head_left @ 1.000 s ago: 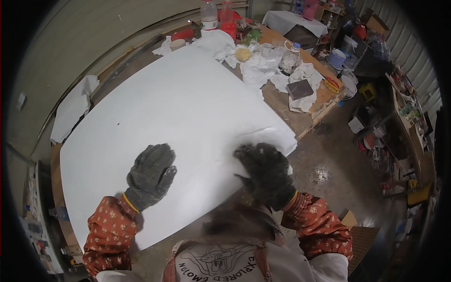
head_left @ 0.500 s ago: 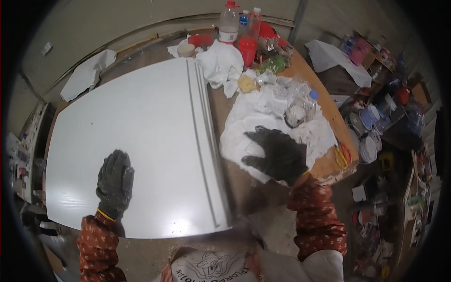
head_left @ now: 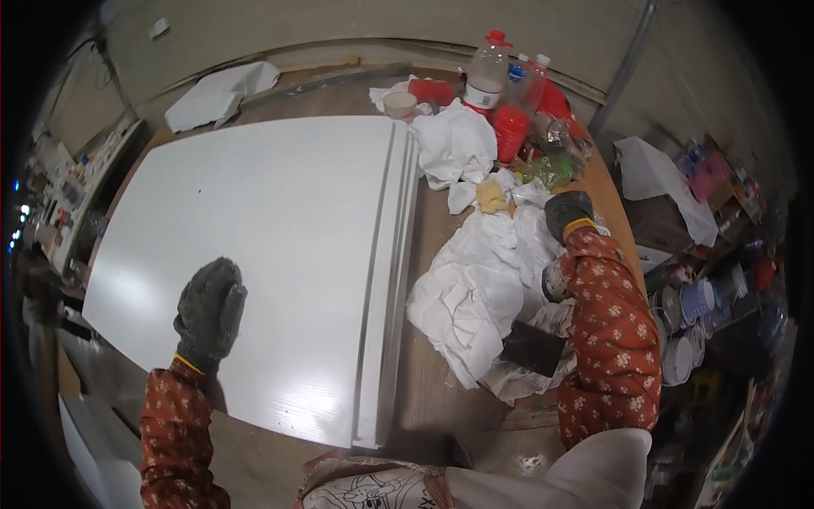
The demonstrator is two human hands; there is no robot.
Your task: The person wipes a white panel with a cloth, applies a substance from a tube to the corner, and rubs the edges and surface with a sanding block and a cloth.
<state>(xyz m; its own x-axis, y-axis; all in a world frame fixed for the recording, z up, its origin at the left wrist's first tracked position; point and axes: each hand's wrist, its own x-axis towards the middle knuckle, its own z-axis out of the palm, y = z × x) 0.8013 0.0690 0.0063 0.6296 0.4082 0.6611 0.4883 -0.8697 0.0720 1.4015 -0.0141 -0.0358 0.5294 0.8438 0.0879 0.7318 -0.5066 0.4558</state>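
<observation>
The dark-grey-gloved right grip (head_left: 568, 214) has swung away from the broad, flat white panel (head_left: 271, 237) to near the table's (head_left: 434, 373) right edge, fingers curled; I can't tell around what. That leaves only the left grip (head_left: 209, 314), gloved alike, over the panel at the table's left side, fingers extended together, nothing visibly held.

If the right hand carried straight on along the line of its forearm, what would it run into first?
Most likely the crumpled green see-through plastic, just beyond the right hand. Depth is hard to judge from this view, so the hand might pass over it instead.
</observation>
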